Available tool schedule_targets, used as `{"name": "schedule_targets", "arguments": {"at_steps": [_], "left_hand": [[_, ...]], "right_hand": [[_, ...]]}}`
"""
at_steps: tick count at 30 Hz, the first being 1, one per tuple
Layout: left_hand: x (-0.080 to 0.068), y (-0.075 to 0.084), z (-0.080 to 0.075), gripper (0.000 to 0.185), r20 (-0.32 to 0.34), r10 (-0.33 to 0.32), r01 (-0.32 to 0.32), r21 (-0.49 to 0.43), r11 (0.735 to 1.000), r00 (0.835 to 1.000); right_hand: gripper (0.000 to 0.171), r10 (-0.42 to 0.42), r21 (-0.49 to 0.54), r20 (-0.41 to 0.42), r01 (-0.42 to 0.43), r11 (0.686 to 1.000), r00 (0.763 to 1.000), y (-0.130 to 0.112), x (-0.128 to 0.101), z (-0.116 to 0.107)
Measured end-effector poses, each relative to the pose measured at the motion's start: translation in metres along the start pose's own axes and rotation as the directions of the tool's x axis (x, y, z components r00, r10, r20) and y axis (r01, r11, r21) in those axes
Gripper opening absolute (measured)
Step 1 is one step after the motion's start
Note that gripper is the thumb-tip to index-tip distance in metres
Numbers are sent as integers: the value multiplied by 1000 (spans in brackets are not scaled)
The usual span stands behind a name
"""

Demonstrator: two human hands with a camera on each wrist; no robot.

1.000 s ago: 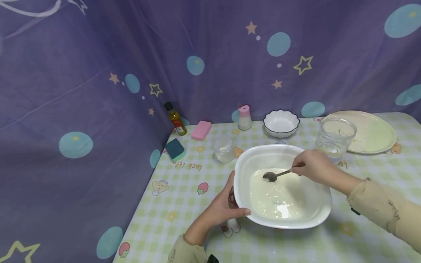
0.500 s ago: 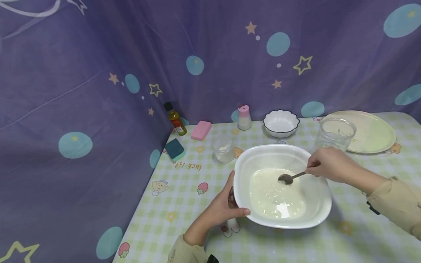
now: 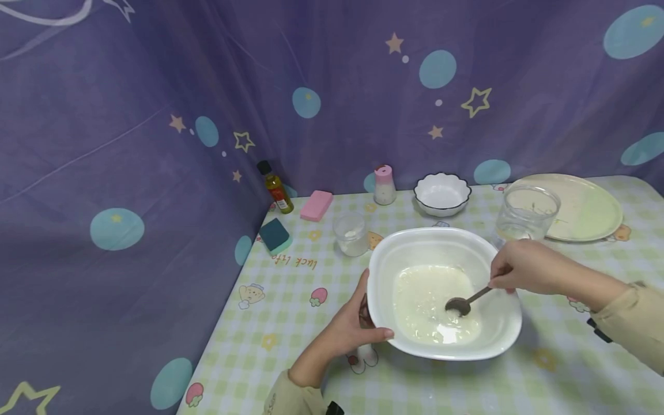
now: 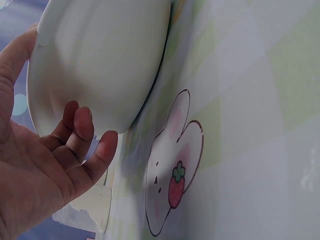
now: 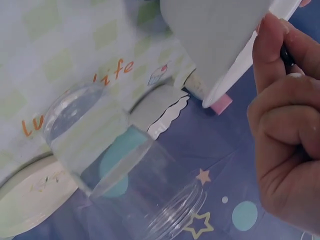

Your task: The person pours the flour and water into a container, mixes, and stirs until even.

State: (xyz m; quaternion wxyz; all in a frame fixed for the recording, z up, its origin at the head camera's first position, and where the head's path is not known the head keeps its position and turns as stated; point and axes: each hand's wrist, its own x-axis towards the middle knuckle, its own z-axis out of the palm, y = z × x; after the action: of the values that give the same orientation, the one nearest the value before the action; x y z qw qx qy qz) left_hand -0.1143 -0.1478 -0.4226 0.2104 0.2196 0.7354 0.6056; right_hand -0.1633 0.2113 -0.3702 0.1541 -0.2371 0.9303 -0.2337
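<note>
A large white bowl [image 3: 498, 325] with a thick rim stands on the checked tablecloth in the head view. Whitish, milky liquid [image 3: 422, 300] covers its bottom. My left hand [image 3: 344, 328] holds the bowl's left side, thumb over the rim; in the left wrist view its fingers curl by the outer wall [image 4: 105, 65]. Between thumb and fingers, my right hand [image 3: 529, 268] pinches the handle of a dark brown spoon [image 3: 459, 306]. The spoon's head dips into the liquid, right of the middle. In the right wrist view only the handle's dark end [image 5: 286, 56] shows.
Behind the bowl stand a small glass cup [image 3: 351, 236], a pink-topped shaker [image 3: 384, 185], a scalloped dish [image 3: 442, 195], a glass jar of clear liquid [image 3: 526, 213] and an oval plate [image 3: 591, 207]. Far left are an oil bottle [image 3: 276, 189], a pink sponge [image 3: 316, 206] and a green sponge [image 3: 275, 236].
My right hand has moved right and then slightly toward me, carrying the spoon's head across the liquid from the upper left to the lower right. The left hand and bowl have stayed put.
</note>
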Motion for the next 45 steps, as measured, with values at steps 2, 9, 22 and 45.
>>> {"name": "schedule_targets", "arguments": {"at_steps": [2,9,22,45], "left_hand": [[0,-1,0,117,-1,3,-3,-3,1000,1000],[0,-2,-1,117,18,20,-19,-22,1000,1000],[7,-30,-5,117,-1,51,-51,23,998,999],[-1,1,-1,117,-12,-13,13,43,999,1000]], "right_hand": [[16,-21,17,8,21,1000,1000,-3,1,4],[15,-97,18,-52,98,995,994,-13,8,20],[18,-101,-21,-257,100,995,961,-23,24,36],[19,-98,-206,-341,28,978,935,-3,21,8]]}}
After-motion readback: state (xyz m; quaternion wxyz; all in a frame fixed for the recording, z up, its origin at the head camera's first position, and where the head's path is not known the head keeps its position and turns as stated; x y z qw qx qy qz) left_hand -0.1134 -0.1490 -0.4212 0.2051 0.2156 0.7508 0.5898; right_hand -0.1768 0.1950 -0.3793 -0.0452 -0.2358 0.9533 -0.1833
